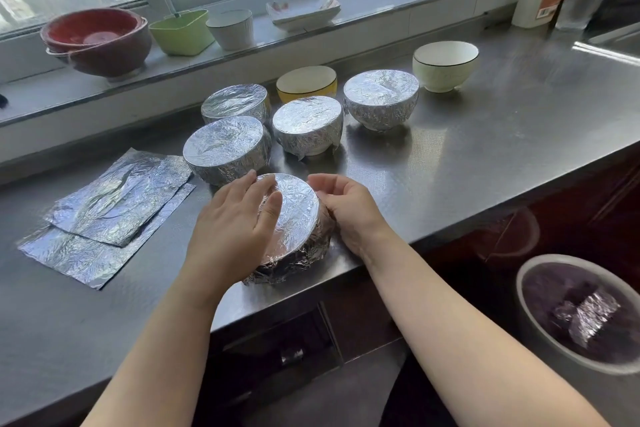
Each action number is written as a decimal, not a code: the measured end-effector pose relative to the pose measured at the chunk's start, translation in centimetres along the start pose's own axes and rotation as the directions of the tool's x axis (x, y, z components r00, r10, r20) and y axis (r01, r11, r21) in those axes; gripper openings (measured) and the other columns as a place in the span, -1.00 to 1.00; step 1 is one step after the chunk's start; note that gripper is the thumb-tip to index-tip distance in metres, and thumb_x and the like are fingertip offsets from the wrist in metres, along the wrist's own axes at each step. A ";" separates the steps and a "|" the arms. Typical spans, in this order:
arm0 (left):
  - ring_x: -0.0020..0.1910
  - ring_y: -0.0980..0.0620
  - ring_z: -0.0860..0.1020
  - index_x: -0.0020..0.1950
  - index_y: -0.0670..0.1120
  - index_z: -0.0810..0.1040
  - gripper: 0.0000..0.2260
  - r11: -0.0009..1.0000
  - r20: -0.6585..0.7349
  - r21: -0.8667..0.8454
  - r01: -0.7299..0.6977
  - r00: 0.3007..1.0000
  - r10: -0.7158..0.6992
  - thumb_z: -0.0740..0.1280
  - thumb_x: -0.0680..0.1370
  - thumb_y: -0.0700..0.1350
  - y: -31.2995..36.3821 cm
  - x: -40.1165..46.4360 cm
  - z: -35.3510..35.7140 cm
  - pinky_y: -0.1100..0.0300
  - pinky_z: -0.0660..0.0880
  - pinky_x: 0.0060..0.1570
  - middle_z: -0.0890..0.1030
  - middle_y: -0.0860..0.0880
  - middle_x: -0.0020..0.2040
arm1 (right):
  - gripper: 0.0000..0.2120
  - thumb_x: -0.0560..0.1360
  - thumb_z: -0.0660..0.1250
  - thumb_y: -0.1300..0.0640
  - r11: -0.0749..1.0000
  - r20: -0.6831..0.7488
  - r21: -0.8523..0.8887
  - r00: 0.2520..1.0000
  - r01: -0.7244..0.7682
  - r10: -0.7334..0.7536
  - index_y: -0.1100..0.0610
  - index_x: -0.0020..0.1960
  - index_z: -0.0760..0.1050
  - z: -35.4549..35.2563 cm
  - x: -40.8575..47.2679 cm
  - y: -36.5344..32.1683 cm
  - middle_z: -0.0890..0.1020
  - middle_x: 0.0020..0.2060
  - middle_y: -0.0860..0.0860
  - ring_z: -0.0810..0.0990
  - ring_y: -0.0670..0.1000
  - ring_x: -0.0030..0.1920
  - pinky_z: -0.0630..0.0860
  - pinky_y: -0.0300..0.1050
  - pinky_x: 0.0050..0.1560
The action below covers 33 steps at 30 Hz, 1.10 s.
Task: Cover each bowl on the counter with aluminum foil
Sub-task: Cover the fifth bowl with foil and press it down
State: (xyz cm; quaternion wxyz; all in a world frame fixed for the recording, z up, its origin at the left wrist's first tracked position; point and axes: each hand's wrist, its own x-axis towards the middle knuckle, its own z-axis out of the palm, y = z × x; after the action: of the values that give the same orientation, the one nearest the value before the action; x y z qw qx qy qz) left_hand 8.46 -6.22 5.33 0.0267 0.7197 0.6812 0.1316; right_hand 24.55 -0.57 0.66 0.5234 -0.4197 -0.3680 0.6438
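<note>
Foil-covered bowl (294, 218) at front edge of surface (485, 156). Left hand (239, 215) flat on foil top, fingers straight; right hand (349, 204) loosely curled against bowl side. Risks: tearing foil by hard pressing; nudging bowl off edge. Yellow bowl (306, 82) and white bowl (445, 64) uncovered.

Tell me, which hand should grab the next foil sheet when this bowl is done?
Probably the left hand. The foil sheets lie on the counter on its side, while the right hand sits on the far side of the wrapped bowl and would have to cross over it.
</note>
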 end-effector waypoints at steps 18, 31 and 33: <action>0.54 0.07 0.09 0.54 0.16 0.19 -0.26 1.000 0.005 0.018 -0.002 1.000 0.002 -0.32 0.46 0.37 0.0 0.1 0.1 0.06 0.03 0.47 0.16 0.08 0.58 | -0.81 0.56 0.37 0.07 0.959 -0.214 -0.199 0.946 0.201 -0.243 0.19 -0.09 0.63 0.6 -3.6 1.9 0.66 -0.30 -0.06 0.59 -0.17 -0.26 0.54 -0.24 -0.12; 0.54 0.04 0.11 0.54 0.14 0.22 -0.24 1.000 -0.016 0.024 -0.006 1.000 0.006 -0.31 0.45 0.38 -0.1 0.2 0.3 0.03 0.05 0.48 0.18 0.05 0.57 | -0.76 0.57 0.34 0.05 0.948 -0.158 -0.312 0.980 0.067 -0.121 0.22 -0.13 0.58 0.3 -2.3 0.9 0.63 -0.28 0.01 0.57 -0.06 -0.23 0.56 -0.06 -0.06; 0.54 0.04 0.10 0.54 0.14 0.22 -0.24 1.000 -0.018 0.021 -0.005 1.000 0.005 -0.31 0.45 0.38 -0.1 0.2 0.3 0.03 0.05 0.48 0.18 0.05 0.57 | -0.75 0.59 0.32 0.04 0.933 -0.142 -0.356 0.983 0.059 -0.117 0.21 -0.13 0.56 0.4 -2.4 0.7 0.60 -0.28 0.00 0.55 -0.05 -0.23 0.56 -0.01 -0.05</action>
State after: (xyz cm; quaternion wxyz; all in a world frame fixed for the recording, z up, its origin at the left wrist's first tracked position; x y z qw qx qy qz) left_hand 8.42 -5.93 5.03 0.0128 0.7205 0.6808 0.1311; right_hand 24.20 -3.07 0.57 0.4967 -0.5396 -0.4518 0.5080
